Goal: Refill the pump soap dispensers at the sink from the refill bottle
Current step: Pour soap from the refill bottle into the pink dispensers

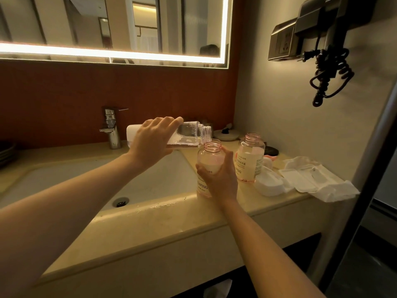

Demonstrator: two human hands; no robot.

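Head view: the left hand [153,136] grips the clear plastic refill bottle with a white label [191,133] round its middle. It holds the bottle nearly level, with the uncapped threaded mouth just above the open neck of a pink-tinted clear dispenser bottle [209,157]. The right hand [219,179] wraps that dispenser's lower body and steadies it on the beige stone worktop [171,224], at the corner of the white sink basin [150,181], which lies to its 9 o'clock. A second, matching pink-tinted dispenser [250,158] stands open-necked at the first one's 2 o'clock, just beside it and unheld.

The step in hand looks like pouring into the first dispenser. Only a shallow, foamy pool lies along the refill bottle's lower side, and whether a stream is running I cannot tell. The next move probably calls for tipping the refill bottle steeper, mouth kept centred over the narrow neck, with the right hand gripping firmly so nothing spills.
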